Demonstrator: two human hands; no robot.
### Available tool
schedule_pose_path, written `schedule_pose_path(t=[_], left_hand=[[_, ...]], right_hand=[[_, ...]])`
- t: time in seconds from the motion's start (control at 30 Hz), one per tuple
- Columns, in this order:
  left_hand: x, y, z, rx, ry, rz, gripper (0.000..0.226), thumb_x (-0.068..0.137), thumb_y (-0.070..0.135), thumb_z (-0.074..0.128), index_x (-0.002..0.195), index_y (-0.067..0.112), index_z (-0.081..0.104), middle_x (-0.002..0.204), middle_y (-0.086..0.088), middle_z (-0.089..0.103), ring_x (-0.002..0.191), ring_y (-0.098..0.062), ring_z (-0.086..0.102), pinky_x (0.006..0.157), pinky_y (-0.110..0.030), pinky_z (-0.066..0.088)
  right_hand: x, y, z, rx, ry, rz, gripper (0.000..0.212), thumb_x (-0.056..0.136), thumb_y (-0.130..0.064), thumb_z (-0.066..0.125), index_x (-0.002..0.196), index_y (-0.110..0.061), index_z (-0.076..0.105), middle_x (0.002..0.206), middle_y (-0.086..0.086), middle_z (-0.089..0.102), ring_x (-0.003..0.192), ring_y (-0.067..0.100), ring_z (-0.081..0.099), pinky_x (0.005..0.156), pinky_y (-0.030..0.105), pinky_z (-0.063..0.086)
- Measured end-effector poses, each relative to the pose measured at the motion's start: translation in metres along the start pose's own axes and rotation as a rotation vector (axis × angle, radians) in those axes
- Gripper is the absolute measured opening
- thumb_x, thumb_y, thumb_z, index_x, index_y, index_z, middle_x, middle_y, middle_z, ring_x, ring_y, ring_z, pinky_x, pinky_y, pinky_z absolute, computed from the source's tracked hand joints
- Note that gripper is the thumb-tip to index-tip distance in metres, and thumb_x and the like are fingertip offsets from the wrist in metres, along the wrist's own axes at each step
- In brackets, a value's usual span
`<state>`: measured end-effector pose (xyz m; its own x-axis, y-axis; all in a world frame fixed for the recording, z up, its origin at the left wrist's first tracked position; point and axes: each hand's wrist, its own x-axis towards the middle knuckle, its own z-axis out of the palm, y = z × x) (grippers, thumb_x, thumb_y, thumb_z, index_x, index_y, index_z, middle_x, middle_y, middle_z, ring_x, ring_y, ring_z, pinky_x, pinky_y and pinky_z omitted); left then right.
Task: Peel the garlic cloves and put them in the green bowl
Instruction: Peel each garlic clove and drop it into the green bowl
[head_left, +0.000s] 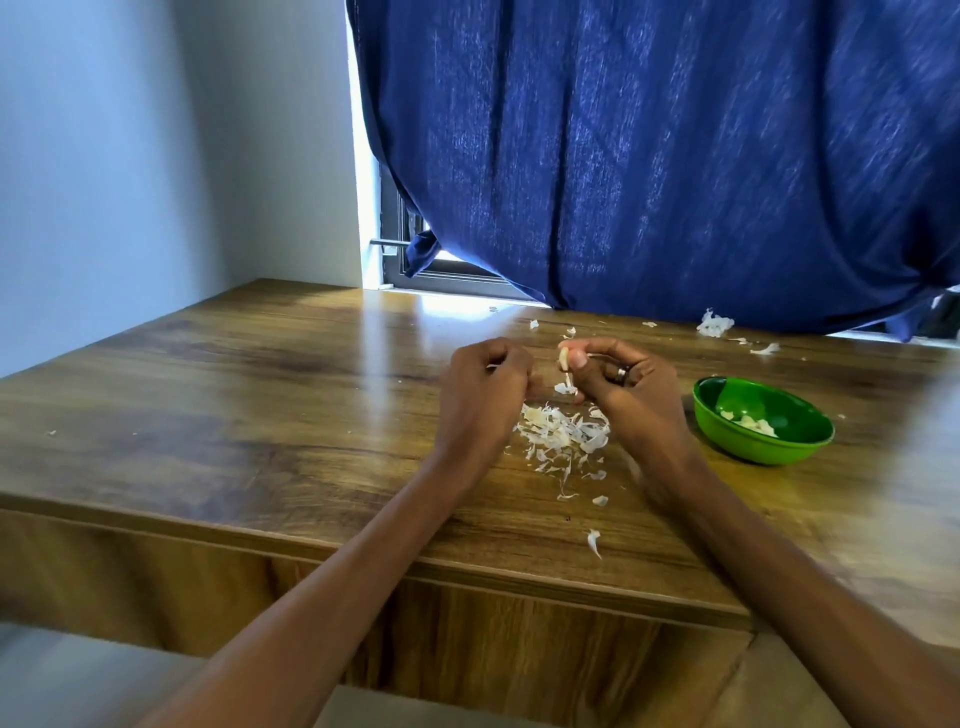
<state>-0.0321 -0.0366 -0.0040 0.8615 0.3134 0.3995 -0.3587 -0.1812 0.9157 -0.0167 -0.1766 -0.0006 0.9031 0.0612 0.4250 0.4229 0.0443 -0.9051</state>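
My right hand (621, 382) pinches a pale garlic clove (564, 359) between thumb and fingertips, above the wooden table (260, 415). A strip of skin hangs from the clove. My left hand (483, 389) is curled just left of it; a thin bit of skin shows at its fingers, and what else it holds is hidden. A pile of garlic skins (563, 434) lies on the table under both hands. The green bowl (712, 402) stands to the right of my right hand, with several peeled cloves (750, 422) inside.
Loose scraps of skin lie scattered near the table's back edge (714, 325) and toward the front edge (595, 540). A blue curtain (675, 156) hangs over the window behind the table. A wall stands at the left.
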Motion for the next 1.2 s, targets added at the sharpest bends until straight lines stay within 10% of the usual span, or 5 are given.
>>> schedule_pose_path(t=[0.2,0.3,0.4,0.63,1.2], left_hand=[[-0.005,-0.006,0.000,0.336,-0.056,0.293,0.038,0.102,0.009,0.050,0.065,0.014,0.055,0.055,0.000,0.053,0.052,-0.005,0.050,0.049,-0.020,0.036],[-0.001,-0.014,0.000,0.475,-0.159,0.332,0.013,0.097,0.004,0.060,0.089,0.008,0.069,0.073,0.007,0.062,0.064,0.001,0.055,0.060,-0.009,0.041],[0.000,-0.014,-0.002,0.461,-0.156,0.369,0.056,0.079,-0.022,0.058,0.123,0.011,0.068,0.108,-0.003,0.072,0.096,-0.010,0.066,0.085,-0.016,0.054],[-0.003,-0.003,-0.003,0.331,0.079,0.503,0.023,0.093,-0.002,0.053,0.096,0.005,0.075,0.084,0.000,0.073,0.064,0.001,0.059,0.062,-0.006,0.043],[0.002,-0.005,-0.004,0.261,0.038,0.527,0.012,0.085,0.010,0.080,0.088,0.015,0.069,0.095,0.006,0.062,0.081,-0.006,0.064,0.065,-0.010,0.046]], right_hand=[[-0.002,-0.004,0.001,0.044,-0.040,0.023,0.021,0.093,-0.014,0.066,0.097,-0.031,0.078,0.083,-0.002,0.071,0.077,0.012,0.055,0.067,0.026,0.051],[-0.001,-0.005,0.001,0.064,-0.016,0.047,0.017,0.093,-0.011,0.065,0.098,-0.024,0.075,0.091,-0.002,0.076,0.076,0.008,0.063,0.063,0.024,0.052],[0.000,-0.005,0.000,0.043,-0.002,0.049,0.017,0.093,-0.009,0.065,0.099,-0.023,0.073,0.093,-0.002,0.078,0.081,0.006,0.068,0.064,0.022,0.055],[0.001,-0.003,0.000,-0.028,0.016,-0.030,0.013,0.090,-0.009,0.071,0.102,-0.015,0.074,0.092,-0.003,0.079,0.086,0.005,0.073,0.063,0.017,0.055],[0.000,-0.002,-0.001,-0.082,-0.030,-0.165,0.016,0.085,0.000,0.073,0.092,-0.014,0.073,0.087,-0.004,0.078,0.082,0.010,0.075,0.071,0.019,0.057]])
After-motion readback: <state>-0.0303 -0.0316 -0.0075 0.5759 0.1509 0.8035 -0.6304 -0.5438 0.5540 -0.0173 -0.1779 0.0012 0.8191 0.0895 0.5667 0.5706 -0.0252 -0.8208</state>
